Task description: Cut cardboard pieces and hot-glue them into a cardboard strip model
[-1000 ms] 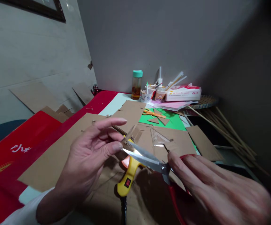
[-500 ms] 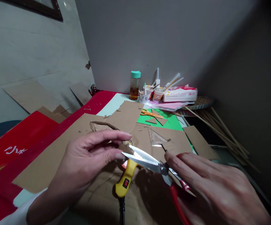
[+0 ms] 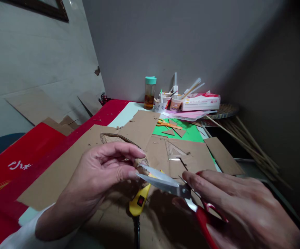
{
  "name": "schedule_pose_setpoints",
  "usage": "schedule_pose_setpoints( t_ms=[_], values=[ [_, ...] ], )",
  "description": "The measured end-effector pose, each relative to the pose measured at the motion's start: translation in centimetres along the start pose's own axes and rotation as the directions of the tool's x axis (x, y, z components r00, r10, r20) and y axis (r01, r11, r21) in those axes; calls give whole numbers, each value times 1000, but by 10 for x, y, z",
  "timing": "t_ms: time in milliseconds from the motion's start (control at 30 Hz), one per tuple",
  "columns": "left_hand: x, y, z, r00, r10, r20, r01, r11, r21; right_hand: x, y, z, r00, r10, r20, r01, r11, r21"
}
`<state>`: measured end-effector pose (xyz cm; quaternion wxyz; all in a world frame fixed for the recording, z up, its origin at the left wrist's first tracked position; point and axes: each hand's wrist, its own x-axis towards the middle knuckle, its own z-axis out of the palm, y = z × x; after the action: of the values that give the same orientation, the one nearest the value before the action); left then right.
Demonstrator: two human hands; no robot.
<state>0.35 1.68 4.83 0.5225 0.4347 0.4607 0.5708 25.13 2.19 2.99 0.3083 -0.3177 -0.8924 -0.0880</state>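
Observation:
Between the thumb and fingers of my left hand [image 3: 95, 176] is a small piece of cardboard [image 3: 143, 161], mostly hidden by the fingertips. My right hand [image 3: 233, 197] grips red-handled scissors [image 3: 166, 183] that point left. Their blades are slightly apart, with the tips at the cardboard piece beside my left thumb; whether they touch it I cannot tell. Below the blades lies a yellow glue gun [image 3: 138, 203] with a red switch and a black cord, its front end partly covered. Behind my left hand a bent cardboard shape [image 3: 121, 137] rests on cardboard sheets [image 3: 139, 126].
A clear set square [image 3: 175, 152] lies on cardboard. Orange scissors [image 3: 169, 125] and cardboard triangles rest on green paper [image 3: 193, 132]. Farther back stand a bottle [image 3: 150, 93], paper cups [image 3: 176, 103] and a tissue pack [image 3: 201, 102]. Wooden sticks [image 3: 256, 147] lie right, a red box [image 3: 27, 152] left.
The scissors' tips have come closer together and shifted slightly down and left. The left fingers keep their pinch on the cardboard piece. More of the glue gun's front is covered.

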Motion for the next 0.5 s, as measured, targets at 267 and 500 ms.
schedule_pose_setpoints(
  t_ms=[267, 500],
  values=[
    [-5, 1, 8, 991, 92, -98, -87, 995, 49, -1, 3, -4, 996, -87, 8, 87, 996, -33],
    [-7, -1, 9, 989, 113, -91, -108, 993, 53, 3, 2, -2, 995, -101, 19, 102, 994, -37]
  ],
)
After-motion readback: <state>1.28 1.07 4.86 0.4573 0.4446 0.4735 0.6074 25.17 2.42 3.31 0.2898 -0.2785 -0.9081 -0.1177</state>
